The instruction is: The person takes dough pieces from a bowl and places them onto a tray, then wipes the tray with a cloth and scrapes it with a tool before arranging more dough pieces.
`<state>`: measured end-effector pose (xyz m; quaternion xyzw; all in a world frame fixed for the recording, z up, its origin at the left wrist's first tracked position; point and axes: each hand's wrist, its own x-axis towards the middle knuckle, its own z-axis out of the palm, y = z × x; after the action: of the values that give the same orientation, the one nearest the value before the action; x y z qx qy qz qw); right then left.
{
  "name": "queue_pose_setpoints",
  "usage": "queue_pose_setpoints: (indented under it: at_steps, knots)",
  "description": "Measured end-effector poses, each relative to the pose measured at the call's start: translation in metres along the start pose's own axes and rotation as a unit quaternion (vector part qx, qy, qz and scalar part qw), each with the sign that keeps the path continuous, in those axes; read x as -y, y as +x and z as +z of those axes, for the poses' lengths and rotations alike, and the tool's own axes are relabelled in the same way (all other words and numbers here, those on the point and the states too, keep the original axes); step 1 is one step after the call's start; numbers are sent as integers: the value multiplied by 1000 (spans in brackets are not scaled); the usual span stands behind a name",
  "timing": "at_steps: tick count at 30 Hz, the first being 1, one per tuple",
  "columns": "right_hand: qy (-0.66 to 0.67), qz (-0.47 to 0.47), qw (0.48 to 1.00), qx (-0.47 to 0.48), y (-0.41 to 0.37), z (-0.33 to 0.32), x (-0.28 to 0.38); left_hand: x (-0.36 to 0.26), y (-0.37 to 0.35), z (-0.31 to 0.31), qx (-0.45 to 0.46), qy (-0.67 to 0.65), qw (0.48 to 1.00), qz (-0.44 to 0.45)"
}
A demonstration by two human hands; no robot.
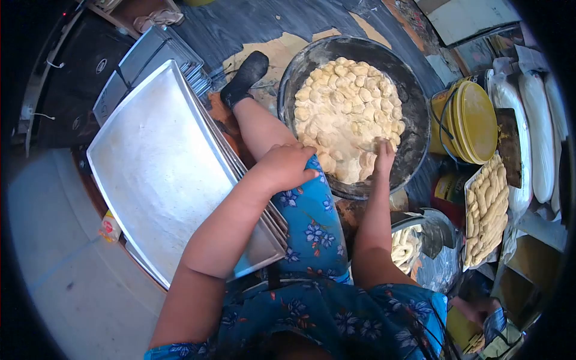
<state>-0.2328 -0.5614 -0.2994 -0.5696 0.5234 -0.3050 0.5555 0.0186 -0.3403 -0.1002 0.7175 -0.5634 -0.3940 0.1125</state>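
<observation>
Pan (414,141) is sitting on the floor (240,24) ahead of the knee (300,204), dough pieces (342,102) heaping inside it. Right hand (384,155) is resting on the heap at the pan's near rim. Left hand (285,167) is lying on the knee, just left of that rim. Stacked trays (156,168) are lying left of the leg. Buckets (474,120) are standing right of the pan. Nearer, a tray (487,210) is carrying rolled pieces, and a bowl (441,240) by the right elbow is holding, it seems, more.

A blue short-sleeved dress (312,222) printed with pale and dark flowers; a black shoe (245,78) on one foot; left grip (285,165) and right grip (384,153) bare.
</observation>
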Motion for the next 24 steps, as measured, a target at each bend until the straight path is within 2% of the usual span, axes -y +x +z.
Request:
queue_pose_setpoints:
  at_steps: [1,3,4,6,8,9,11,13,16,18,19,23,24]
  knots:
    - [-137,-29,989,-43,6,-9,-7,0,0,0,0,0,1000,1]
    - [-397,-84,905,-125,24,-16,-45,-1,1,0,0,4,1000,1]
    - [-325,31,934,-148,28,-16,-54,0,0,-1,-1,5,1000,-1]
    - [-415,62,899,-130,25,4,-102,1,0,0,-1,3,1000,0]
    - [-457,158,864,-144,2,47,-85,0,2,1,-2,1,1000,3]
    - [-451,236,845,-164,-20,84,-45,1,3,2,-3,2,1000,3]
    - [-521,91,844,-88,-64,120,-39,0,4,-2,4,8,1000,-1]
    - [-494,-48,854,156,-83,131,-45,-4,3,-5,20,13,1000,-11]
    - [-529,-233,780,238,-65,146,-49,-4,2,-2,5,26,1000,1]
    - [-602,-315,689,252,-36,141,-19,-1,0,2,-14,9,1000,8]
    - [-633,-218,690,275,-15,144,11,1,-1,3,-25,0,1000,10]
    - [-613,-56,769,173,34,169,29,-1,-3,-2,-7,2,1000,1]
    - [-608,-55,778,152,32,179,34,-3,-2,-5,2,1,1000,-3]
